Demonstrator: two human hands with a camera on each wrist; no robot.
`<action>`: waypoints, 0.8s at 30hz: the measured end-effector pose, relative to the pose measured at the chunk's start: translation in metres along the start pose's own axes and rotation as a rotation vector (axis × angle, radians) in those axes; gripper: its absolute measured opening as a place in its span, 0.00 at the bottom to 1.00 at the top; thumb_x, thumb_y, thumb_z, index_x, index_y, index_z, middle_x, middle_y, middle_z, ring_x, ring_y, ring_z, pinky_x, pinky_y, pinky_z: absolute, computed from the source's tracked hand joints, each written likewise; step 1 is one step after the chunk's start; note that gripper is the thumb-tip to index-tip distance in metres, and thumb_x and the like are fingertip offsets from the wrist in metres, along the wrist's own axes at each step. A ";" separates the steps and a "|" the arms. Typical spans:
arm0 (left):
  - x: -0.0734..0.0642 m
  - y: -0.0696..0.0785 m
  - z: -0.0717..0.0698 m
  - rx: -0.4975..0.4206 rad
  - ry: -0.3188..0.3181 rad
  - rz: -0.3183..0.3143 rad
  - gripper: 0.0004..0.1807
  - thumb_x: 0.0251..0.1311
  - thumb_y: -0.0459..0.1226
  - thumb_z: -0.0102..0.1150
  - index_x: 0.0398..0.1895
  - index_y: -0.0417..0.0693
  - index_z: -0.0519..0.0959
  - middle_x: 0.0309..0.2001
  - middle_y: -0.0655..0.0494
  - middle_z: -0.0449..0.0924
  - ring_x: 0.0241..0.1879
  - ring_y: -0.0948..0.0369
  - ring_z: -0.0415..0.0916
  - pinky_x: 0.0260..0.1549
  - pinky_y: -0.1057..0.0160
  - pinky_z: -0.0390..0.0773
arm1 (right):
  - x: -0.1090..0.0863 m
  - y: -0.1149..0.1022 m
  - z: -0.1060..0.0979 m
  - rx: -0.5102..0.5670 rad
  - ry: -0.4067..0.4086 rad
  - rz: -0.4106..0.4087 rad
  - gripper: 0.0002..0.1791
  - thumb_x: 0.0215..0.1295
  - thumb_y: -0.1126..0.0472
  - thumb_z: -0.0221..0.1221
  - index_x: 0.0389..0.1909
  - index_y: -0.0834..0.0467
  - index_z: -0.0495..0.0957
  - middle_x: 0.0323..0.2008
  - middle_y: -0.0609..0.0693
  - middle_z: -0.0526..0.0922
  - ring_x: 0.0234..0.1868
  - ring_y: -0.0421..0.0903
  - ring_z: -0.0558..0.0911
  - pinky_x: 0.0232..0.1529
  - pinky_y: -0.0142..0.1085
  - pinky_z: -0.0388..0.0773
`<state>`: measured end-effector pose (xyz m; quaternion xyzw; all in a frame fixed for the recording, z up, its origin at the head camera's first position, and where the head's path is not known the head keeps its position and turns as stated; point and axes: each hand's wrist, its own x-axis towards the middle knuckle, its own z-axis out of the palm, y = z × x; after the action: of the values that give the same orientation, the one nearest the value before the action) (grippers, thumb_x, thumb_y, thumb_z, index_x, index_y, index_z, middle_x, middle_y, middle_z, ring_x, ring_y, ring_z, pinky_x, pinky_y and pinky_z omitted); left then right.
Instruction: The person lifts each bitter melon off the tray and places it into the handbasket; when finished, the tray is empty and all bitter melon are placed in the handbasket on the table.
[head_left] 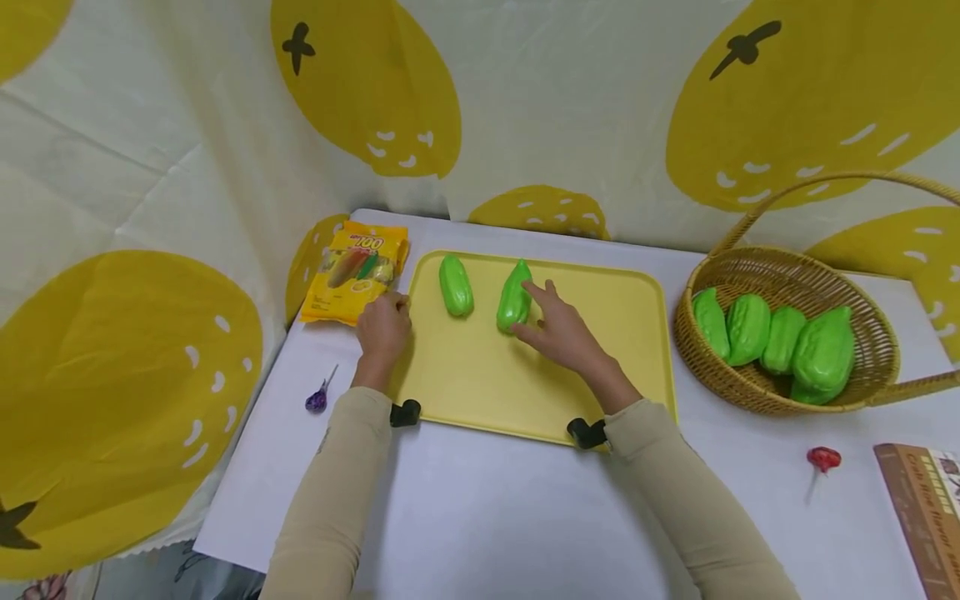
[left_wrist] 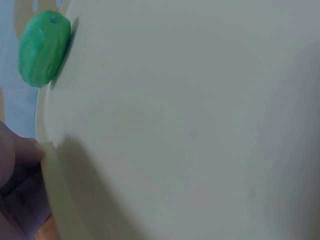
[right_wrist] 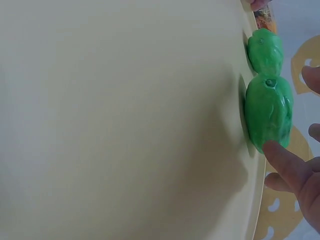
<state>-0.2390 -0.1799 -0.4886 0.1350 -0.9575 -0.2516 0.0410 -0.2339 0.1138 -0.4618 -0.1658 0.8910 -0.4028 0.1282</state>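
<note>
On a yellow tray lie two glossy green toy vegetables, shaped like short gourds. One green gourd is at the back left; the other green gourd lies to its right. My left hand pinches the tray's left rim; in the left wrist view the thumb is on top of that rim. Beside the right-hand gourd is my right hand, its fingers spread. In the right wrist view a fingertip is at the gourd's near end, touching it or very close.
A wicker basket with several green toy vegetables stands right of the tray. A yellow snack bag and a purple lollipop lie left. At the right are a red lollipop and a brown box. Patterned cloth hangs behind.
</note>
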 end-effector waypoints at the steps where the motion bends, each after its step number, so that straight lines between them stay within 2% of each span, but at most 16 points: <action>1: 0.000 0.000 0.000 -0.001 0.005 0.003 0.13 0.72 0.37 0.56 0.52 0.48 0.87 0.51 0.45 0.88 0.46 0.41 0.85 0.44 0.41 0.82 | 0.001 0.000 0.001 -0.003 0.001 -0.002 0.45 0.69 0.53 0.64 0.80 0.60 0.52 0.79 0.71 0.47 0.71 0.69 0.70 0.68 0.59 0.71; 5: 0.001 -0.001 0.001 -0.006 0.016 0.014 0.13 0.72 0.37 0.56 0.51 0.47 0.87 0.50 0.45 0.88 0.46 0.41 0.85 0.43 0.41 0.82 | 0.004 -0.001 0.005 -0.009 0.012 -0.001 0.46 0.68 0.52 0.66 0.80 0.58 0.54 0.80 0.72 0.42 0.72 0.69 0.68 0.71 0.61 0.67; 11: 0.002 -0.002 0.003 0.006 0.007 0.010 0.14 0.73 0.36 0.53 0.52 0.49 0.87 0.51 0.47 0.88 0.46 0.42 0.85 0.42 0.42 0.82 | 0.011 -0.002 0.012 0.007 -0.013 0.034 0.49 0.65 0.51 0.68 0.81 0.55 0.52 0.80 0.74 0.31 0.76 0.70 0.61 0.71 0.63 0.65; 18: 0.002 -0.002 0.004 0.004 0.010 0.006 0.14 0.72 0.36 0.53 0.51 0.50 0.87 0.50 0.48 0.89 0.46 0.43 0.85 0.42 0.43 0.82 | 0.021 -0.001 0.019 -0.008 -0.043 0.070 0.53 0.63 0.50 0.69 0.82 0.52 0.48 0.80 0.72 0.28 0.71 0.67 0.69 0.68 0.58 0.70; 24: 0.002 -0.002 0.003 0.000 0.014 0.006 0.14 0.72 0.36 0.53 0.51 0.50 0.88 0.50 0.48 0.89 0.46 0.43 0.85 0.42 0.43 0.82 | 0.024 -0.003 0.023 -0.005 -0.055 0.075 0.54 0.63 0.51 0.69 0.83 0.51 0.46 0.80 0.71 0.27 0.70 0.66 0.69 0.67 0.58 0.71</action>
<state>-0.2407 -0.1805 -0.4923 0.1337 -0.9576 -0.2507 0.0485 -0.2471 0.0874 -0.4767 -0.1437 0.8938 -0.3905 0.1672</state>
